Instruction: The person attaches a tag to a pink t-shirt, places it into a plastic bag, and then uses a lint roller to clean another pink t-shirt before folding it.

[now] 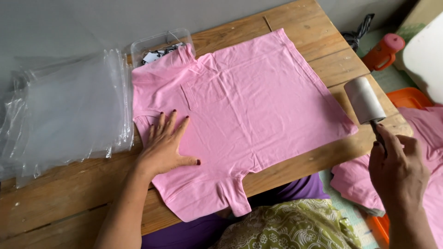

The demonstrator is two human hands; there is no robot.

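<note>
A pink polo shirt [258, 97] with a chest pocket lies spread flat on a wooden table [60, 193], collar toward the far left. My left hand [167, 144] presses flat on the shirt near its shoulder, fingers apart. My right hand [398, 170] grips the handle of a lint roller [364, 99], held in the air just off the shirt's right edge, above the table's corner.
A stack of clear plastic bags [64, 110] lies left of the shirt. A clear plastic box [159, 44] sits behind the collar. More pink garments [429, 138] lie in an orange tray [406, 97] to the right. An orange bottle [383, 51] stands on the floor.
</note>
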